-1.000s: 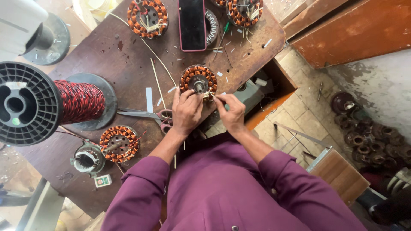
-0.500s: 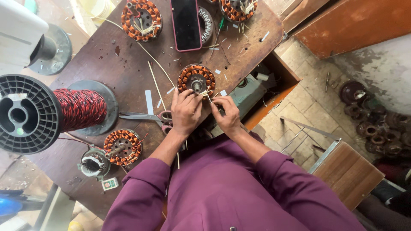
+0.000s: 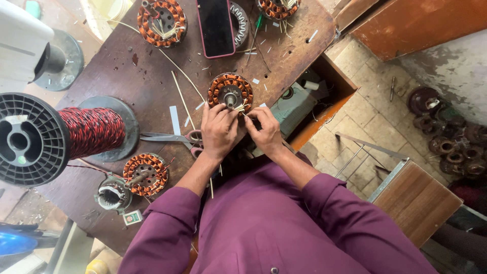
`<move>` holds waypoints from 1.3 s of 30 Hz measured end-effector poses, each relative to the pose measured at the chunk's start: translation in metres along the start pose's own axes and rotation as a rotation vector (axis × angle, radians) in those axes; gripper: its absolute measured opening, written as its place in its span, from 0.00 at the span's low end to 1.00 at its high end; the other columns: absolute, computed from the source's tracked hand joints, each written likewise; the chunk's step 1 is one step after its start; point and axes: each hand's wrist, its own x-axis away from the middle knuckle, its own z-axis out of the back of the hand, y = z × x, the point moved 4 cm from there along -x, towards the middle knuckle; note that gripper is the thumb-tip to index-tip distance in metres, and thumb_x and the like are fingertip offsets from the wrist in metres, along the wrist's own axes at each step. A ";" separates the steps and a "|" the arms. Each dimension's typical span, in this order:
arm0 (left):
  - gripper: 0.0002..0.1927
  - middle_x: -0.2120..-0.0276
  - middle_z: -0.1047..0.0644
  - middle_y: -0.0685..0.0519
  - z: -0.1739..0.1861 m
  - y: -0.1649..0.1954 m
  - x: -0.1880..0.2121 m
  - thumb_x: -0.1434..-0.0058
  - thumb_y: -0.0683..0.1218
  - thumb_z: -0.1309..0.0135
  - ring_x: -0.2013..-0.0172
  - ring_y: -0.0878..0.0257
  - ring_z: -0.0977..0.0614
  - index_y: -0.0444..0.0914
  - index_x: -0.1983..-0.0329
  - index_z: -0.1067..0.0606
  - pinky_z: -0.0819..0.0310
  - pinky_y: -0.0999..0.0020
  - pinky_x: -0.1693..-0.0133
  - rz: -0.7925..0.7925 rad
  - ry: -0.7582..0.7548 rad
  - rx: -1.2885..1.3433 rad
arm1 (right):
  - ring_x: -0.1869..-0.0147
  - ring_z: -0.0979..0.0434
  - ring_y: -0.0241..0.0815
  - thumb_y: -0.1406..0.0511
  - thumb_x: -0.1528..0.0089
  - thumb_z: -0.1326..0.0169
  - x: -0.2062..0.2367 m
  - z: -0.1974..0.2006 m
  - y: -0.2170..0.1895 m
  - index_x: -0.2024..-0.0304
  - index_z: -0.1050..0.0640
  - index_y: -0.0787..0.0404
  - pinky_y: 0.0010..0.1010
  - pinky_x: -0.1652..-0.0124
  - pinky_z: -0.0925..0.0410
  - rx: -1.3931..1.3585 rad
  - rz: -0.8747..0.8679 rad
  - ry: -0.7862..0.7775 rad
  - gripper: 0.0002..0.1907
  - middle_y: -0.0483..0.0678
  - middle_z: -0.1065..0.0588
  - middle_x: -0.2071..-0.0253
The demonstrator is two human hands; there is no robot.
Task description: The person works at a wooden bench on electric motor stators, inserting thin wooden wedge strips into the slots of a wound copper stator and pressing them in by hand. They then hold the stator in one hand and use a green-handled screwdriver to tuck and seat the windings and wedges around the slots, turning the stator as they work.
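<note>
A round motor stator (image 3: 230,90) wound with copper coils lies on the dark wooden workbench (image 3: 152,81). My left hand (image 3: 219,131) rests against its near edge, fingers curled on the winding. Just to the right, my right hand (image 3: 265,130) pinches thin pale wire ends coming off the same stator. Both wrists wear purple sleeves. What lies under my palms is hidden.
Scissors (image 3: 167,138) lie left of my hands. A big black spool of red wire (image 3: 56,134) stands at the left. Other stators (image 3: 146,173) (image 3: 161,21) (image 3: 278,8) and a dark phone (image 3: 216,25) sit around the bench. An open drawer (image 3: 309,101) gapes at right.
Both hands stay on the stator; my fingers have shifted slightly on the wire ends. The camera view has drifted a little.
</note>
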 end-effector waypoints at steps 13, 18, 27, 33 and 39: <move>0.11 0.58 0.19 0.51 0.000 0.000 -0.004 0.40 0.42 0.39 0.46 0.52 0.22 0.38 0.54 0.19 0.40 0.38 0.33 -0.028 0.011 -0.016 | 0.52 0.22 0.53 0.71 0.37 0.38 0.001 -0.006 -0.006 0.56 0.23 0.65 0.39 0.53 0.27 0.111 0.089 0.135 0.09 0.54 0.24 0.57; 0.11 0.58 0.19 0.51 -0.001 -0.001 -0.004 0.40 0.42 0.39 0.46 0.52 0.22 0.38 0.54 0.19 0.40 0.38 0.33 -0.024 0.002 -0.012 | 0.55 0.21 0.50 0.71 0.37 0.37 -0.001 -0.007 -0.005 0.51 0.21 0.67 0.37 0.56 0.27 0.073 0.053 0.113 0.12 0.54 0.24 0.57; 0.11 0.58 0.19 0.51 -0.002 -0.005 -0.003 0.39 0.42 0.39 0.46 0.52 0.22 0.38 0.53 0.19 0.40 0.38 0.33 -0.033 0.014 -0.010 | 0.55 0.22 0.51 0.71 0.37 0.37 -0.005 -0.012 -0.004 0.57 0.20 0.64 0.38 0.54 0.28 0.132 0.093 0.104 0.06 0.52 0.22 0.59; 0.11 0.59 0.19 0.51 -0.003 -0.007 -0.004 0.41 0.41 0.39 0.46 0.52 0.21 0.38 0.55 0.19 0.39 0.38 0.33 -0.035 0.026 -0.011 | 0.53 0.24 0.55 0.69 0.38 0.36 -0.002 -0.012 -0.004 0.51 0.24 0.69 0.41 0.52 0.30 0.146 0.219 0.067 0.15 0.55 0.25 0.55; 0.11 0.59 0.19 0.51 -0.003 -0.007 -0.004 0.41 0.41 0.38 0.46 0.53 0.21 0.38 0.55 0.19 0.39 0.38 0.33 -0.037 0.034 -0.006 | 0.55 0.24 0.52 0.73 0.39 0.36 -0.003 -0.012 -0.003 0.51 0.20 0.65 0.39 0.55 0.29 0.225 0.228 0.063 0.13 0.52 0.24 0.56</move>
